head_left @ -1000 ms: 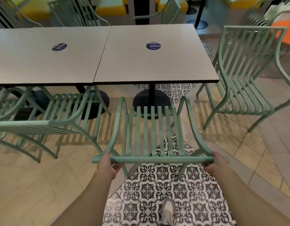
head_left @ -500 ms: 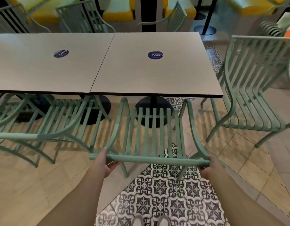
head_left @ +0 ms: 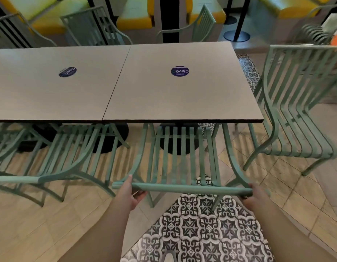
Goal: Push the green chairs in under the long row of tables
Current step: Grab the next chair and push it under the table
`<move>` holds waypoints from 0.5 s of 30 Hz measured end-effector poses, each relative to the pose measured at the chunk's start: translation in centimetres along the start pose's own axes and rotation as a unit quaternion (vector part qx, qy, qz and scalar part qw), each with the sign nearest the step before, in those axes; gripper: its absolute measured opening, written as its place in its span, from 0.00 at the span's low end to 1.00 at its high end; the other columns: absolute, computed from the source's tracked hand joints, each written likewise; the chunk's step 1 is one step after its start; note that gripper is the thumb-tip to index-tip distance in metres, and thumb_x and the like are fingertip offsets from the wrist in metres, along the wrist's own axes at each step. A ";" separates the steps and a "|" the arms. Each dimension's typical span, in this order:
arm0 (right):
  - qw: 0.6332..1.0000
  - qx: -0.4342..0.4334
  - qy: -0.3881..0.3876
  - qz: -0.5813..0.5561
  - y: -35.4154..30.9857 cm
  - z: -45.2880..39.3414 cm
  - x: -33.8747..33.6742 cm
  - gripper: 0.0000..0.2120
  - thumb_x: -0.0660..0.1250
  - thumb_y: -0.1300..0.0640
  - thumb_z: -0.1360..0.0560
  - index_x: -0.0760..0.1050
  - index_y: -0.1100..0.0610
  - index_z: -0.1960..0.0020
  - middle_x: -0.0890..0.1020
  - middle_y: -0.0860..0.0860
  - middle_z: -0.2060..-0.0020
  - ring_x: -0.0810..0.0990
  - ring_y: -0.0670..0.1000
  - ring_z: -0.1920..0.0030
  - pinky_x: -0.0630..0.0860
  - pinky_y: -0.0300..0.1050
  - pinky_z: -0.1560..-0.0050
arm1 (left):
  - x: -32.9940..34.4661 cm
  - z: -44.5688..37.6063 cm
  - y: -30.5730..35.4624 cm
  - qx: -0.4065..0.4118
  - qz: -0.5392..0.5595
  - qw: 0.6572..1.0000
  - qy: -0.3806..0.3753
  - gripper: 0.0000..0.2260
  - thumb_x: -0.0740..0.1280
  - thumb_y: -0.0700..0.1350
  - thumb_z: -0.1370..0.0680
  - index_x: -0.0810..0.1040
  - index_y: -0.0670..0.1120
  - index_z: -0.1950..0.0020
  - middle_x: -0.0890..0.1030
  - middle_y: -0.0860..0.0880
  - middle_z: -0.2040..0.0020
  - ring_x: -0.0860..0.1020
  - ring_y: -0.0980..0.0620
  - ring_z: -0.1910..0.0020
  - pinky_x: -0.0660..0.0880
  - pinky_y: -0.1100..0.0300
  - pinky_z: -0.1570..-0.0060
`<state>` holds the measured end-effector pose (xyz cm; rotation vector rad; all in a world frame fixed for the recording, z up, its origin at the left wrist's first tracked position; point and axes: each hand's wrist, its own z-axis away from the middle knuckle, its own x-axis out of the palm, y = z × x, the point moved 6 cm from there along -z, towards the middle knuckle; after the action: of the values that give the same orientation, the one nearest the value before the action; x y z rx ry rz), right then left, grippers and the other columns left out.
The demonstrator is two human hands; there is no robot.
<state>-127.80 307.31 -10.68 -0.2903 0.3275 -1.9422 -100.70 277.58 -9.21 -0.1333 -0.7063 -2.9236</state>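
From the head camera, both hands hold the same mint-green slatted metal chair [head_left: 180, 157] by the round top rail of its backrest: the left hand [head_left: 129, 193] is clenched around the rail near its left end, and the right hand [head_left: 253, 194] is wrapped over the rail at its right end, though how its fingers sit underneath cannot be made out. The rail runs left to right, parallel to the near edge of the grey rectangular surface [head_left: 182, 87] ahead, and the chair's seat lies straight beyond the grip, its front already tucked below that near edge, in line with the black pedestal base [head_left: 178, 146]. The backrest and rear legs stand out over the patterned black-and-white floor tiles [head_left: 201, 233]. Both hands are about equally near, one at each end of the rail, so a straight forward push should keep the chair square and finish this one, I judge. A second green chair [head_left: 69, 157] sits partly under the adjoining grey surface [head_left: 56, 82] to the left, and a third green chair [head_left: 296, 110] stands off the right end of the row, turned sideways and apparently not yet pushed in.
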 end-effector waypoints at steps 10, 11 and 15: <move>0.999 -0.010 0.017 0.034 -2.1 -0.6 1.6 0.25 0.65 0.53 0.23 0.64 0.60 0.29 0.73 0.59 0.36 0.76 0.58 0.39 0.77 0.53 0.42 | 2.4 -0.5 -0.3 0.001 -0.018 1.000 0.020 0.22 0.71 0.48 0.24 0.69 0.39 0.36 0.76 0.38 0.44 0.78 0.39 0.47 0.78 0.45 0.49; 0.999 -0.012 0.017 0.041 -2.4 -0.7 1.6 0.25 0.65 0.53 0.23 0.64 0.61 0.29 0.73 0.59 0.36 0.75 0.58 0.38 0.76 0.53 0.40 | 2.6 -0.4 -0.4 -0.001 -0.019 1.000 0.017 0.22 0.71 0.48 0.24 0.69 0.39 0.36 0.76 0.38 0.44 0.78 0.39 0.47 0.79 0.45 0.49; 1.000 -0.016 0.005 0.015 -2.7 -1.0 2.1 0.25 0.66 0.54 0.23 0.65 0.60 0.30 0.74 0.59 0.37 0.76 0.58 0.39 0.77 0.54 0.41 | 3.0 -0.2 -0.1 0.002 -0.013 1.000 0.024 0.24 0.71 0.48 0.24 0.68 0.39 0.33 0.77 0.37 0.42 0.78 0.39 0.48 0.79 0.46 0.56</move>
<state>-131.24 306.48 -10.53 -0.2954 0.3682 -1.9114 -103.65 277.25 -9.10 -0.0523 -0.7124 -2.9391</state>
